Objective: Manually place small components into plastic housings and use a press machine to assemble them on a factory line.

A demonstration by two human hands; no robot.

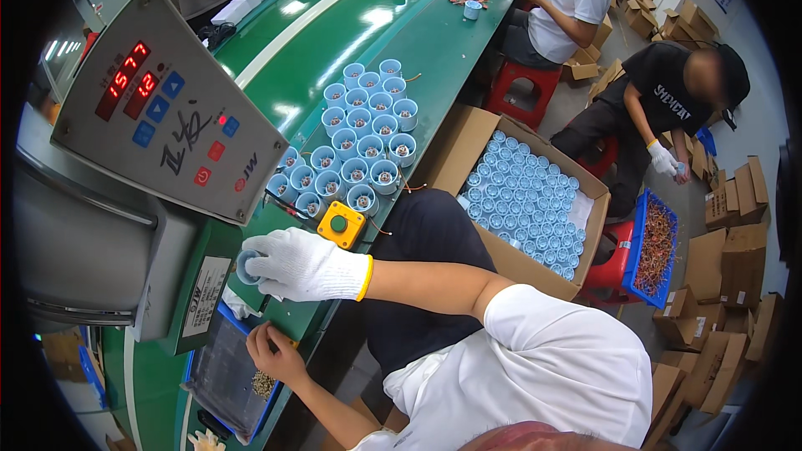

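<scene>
Pinching a light-blue cup [245, 269] between thumb and fingers, the white-gloved right hand [305, 266] holds it in front of the grey machine [92, 242], while the bare left hand [278, 357], fingers bent, lies just beside a blue-rimmed tray [219, 376] with small brass-coloured pieces [264, 384] in one corner, and I can't tell whether it grips anything. Past the gloved hand, more cups [369, 149] stand upright in a cluster on the green table [434, 50], small parts showing inside them. Farther out, an open cardboard box [458, 144] is packed with rows of light-blue pieces [526, 192], and beyond it a blue crate [648, 290] on a red stool [614, 257] brims with thin reddish-brown bits [655, 242].
</scene>
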